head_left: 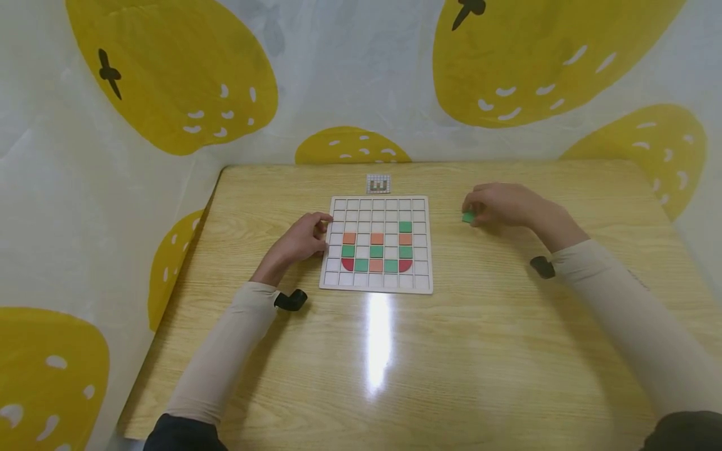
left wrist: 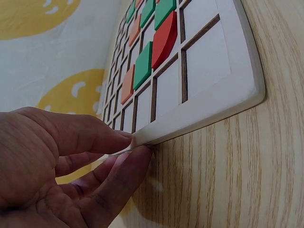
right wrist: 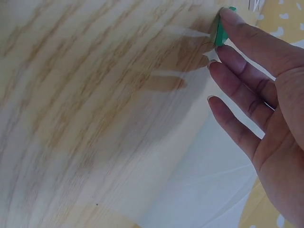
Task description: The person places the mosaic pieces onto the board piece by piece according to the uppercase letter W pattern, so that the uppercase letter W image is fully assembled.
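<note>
A white square grid board [head_left: 376,282] lies on the table, holding several green, orange and dark red tiles that form a three-pronged shape with rounded red lower corners. Beside its left edge, my left hand [head_left: 304,237] rests with fingertips touching the rim, also seen close up in the left wrist view. Off to the board's right, my right hand [head_left: 502,203] pinches a green square tile [head_left: 467,217] between thumb and fingers, low over the tabletop. From the right wrist view, the green tile [right wrist: 221,34] stands on edge in that pinch, other fingers spread loosely.
A small pattern card [head_left: 378,183] showing a similar shape lies just behind the board on the wooden table [head_left: 479,351]. Cloth with yellow fruit prints [head_left: 350,145] hangs along the table's back and left sides. Black wrist mounts [head_left: 291,300] sit on both sleeves.
</note>
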A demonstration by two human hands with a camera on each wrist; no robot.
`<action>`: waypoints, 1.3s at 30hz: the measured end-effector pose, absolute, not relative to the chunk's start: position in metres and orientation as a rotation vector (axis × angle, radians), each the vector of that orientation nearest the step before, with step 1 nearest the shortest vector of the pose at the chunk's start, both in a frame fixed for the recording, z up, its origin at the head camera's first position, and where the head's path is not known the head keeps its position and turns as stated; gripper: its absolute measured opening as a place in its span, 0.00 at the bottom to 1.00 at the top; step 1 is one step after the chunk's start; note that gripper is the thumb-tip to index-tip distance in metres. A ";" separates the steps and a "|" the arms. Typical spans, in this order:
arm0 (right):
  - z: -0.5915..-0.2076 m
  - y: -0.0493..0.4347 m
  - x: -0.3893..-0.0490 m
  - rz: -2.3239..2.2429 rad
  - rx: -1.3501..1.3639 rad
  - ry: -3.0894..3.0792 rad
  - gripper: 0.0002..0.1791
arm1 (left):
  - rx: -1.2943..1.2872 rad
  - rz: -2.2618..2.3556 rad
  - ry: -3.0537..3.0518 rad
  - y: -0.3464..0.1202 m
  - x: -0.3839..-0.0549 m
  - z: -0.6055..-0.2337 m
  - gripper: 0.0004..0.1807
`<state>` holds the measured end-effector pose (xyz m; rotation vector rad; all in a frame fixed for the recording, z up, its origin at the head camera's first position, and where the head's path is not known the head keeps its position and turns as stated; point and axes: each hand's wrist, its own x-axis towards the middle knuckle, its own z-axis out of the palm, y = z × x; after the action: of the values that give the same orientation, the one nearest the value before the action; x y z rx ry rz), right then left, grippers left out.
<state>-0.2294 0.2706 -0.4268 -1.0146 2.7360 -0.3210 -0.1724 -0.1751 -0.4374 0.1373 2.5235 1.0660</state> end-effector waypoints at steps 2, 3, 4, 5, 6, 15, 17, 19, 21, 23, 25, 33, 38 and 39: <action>-0.427 0.270 -0.230 -0.327 -1.017 2.738 0.12 | 0.137 1.067 2.523 -0.175 -0.172 -0.437 0.33; -0.427 0.270 -0.230 -0.331 -1.017 2.737 0.12 | 0.137 1.067 2.523 -0.175 -0.172 -0.437 0.33; -0.427 0.270 -0.230 -0.332 -1.016 2.735 0.12 | 0.137 1.068 2.520 -0.175 -0.172 -0.437 0.33; -0.427 0.270 -0.230 -0.335 -1.012 2.732 0.11 | 0.137 1.067 2.520 -0.175 -0.171 -0.437 0.34; -0.427 0.270 -0.230 -0.333 -1.007 2.727 0.11 | 0.135 1.069 2.519 -0.175 -0.171 -0.437 0.34; -0.424 0.266 -0.228 -0.290 -0.938 2.715 0.08 | 0.119 1.072 2.509 -0.174 -0.171 -0.436 0.34; -0.424 0.265 -0.229 -0.275 -0.936 2.722 0.08 | 0.120 1.073 2.509 -0.174 -0.171 -0.436 0.34; -0.423 0.262 -0.230 -0.277 -0.952 2.725 0.08 | 0.121 1.075 2.508 -0.174 -0.171 -0.436 0.34; -0.422 0.260 -0.232 -0.280 -0.969 2.731 0.07 | 0.123 1.075 2.507 -0.174 -0.171 -0.436 0.33; -0.420 0.257 -0.233 -0.289 -0.989 2.733 0.07 | 0.127 1.074 2.510 -0.175 -0.172 -0.437 0.33; -0.418 0.253 -0.234 -0.290 -1.003 2.730 0.07 | 0.129 1.071 2.512 -0.175 -0.172 -0.437 0.33; -0.403 0.235 -0.235 -0.343 -1.101 2.701 0.08 | 0.114 1.088 2.497 -0.174 -0.172 -0.436 0.34; -0.397 0.222 -0.236 -0.324 -1.123 2.687 0.08 | 0.116 1.086 2.499 -0.175 -0.173 -0.436 0.34; -0.396 0.220 -0.236 -0.327 -1.128 2.682 0.08 | 0.117 1.084 2.501 -0.175 -0.173 -0.436 0.34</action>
<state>-0.2358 0.2197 -0.3959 -1.1277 2.6821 -0.3270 -0.1728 -0.1748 -0.4360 0.1173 2.5008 1.0844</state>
